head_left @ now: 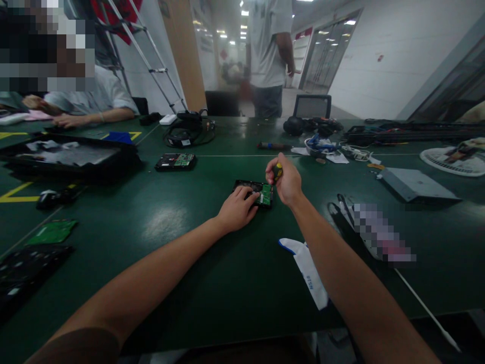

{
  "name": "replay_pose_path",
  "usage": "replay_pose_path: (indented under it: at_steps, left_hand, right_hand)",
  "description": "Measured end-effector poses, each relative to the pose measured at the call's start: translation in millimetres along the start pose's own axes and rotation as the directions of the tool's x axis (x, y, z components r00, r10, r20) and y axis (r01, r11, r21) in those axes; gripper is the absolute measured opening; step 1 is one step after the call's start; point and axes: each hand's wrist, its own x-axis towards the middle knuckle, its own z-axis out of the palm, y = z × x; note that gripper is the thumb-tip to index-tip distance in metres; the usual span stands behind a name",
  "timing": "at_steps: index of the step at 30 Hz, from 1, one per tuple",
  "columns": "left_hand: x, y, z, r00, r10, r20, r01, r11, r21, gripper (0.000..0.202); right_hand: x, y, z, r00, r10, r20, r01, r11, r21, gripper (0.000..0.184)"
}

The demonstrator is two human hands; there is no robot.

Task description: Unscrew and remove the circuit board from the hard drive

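Observation:
A black hard drive with a green circuit board (265, 193) lies on the dark green table (189, 263) in front of me. My left hand (238, 208) rests on the drive's near left side, fingers curled down on it. My right hand (285, 179) is closed round a screwdriver with a yellow and black handle (278, 172), held upright over the drive's right end. The screwdriver's tip is hidden behind my hand.
A second hard drive (175, 161) lies further left, past it a black opened device (64, 156). A green board (53, 231) sits near left. A grey box (415, 184), cables (322, 144) and a lanyard (364, 230) lie right. One person sits far left; another stands behind the table.

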Motion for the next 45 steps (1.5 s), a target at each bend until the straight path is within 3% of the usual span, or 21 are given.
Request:
replay_pose_path:
  at_steps: [8,15,22,31,40,45]
  left_hand:
    - [-0.2,0.8,-0.4,1.000,-0.004,-0.002,0.004,1.000,-0.002,0.044]
    - [0.0,0.2,-0.5,1.000,0.004,0.002,-0.004,1.000,0.007,0.045]
    - [0.1,-0.1,1.2,1.000,0.010,-0.011,-0.010,1.000,0.012,0.044]
    - [-0.1,0.5,-0.1,1.000,0.005,-0.009,-0.005,1.000,0.002,0.044]
    - [0.1,0.5,-0.3,1.000,0.000,-0.011,0.000,1.000,-0.011,0.043]
    - [-0.1,1.0,-0.5,1.000,-0.004,-0.008,0.004,1.000,-0.015,0.044]
  right_hand:
    - [1.9,2.1,-2.1,0.990,-0.131,-0.051,0.121,0.980,-0.156,0.033]
    - [-1.2,-3.1,0.4,0.998,-0.063,0.012,0.063,0.995,-0.072,0.040]
    - [2.3,-0.7,-2.0,0.984,-0.123,-0.127,0.117,0.992,-0.056,0.024]
    - [1.3,-2.8,0.9,0.995,-0.046,-0.085,0.046,0.999,0.004,0.055]
    - [4.2,-4.2,-2.2,0.994,-0.049,-0.099,0.046,0.999,-0.030,0.037]
    - [0.4,-7.9,0.1,1.000,0.016,0.000,-0.016,0.999,-0.039,0.051]
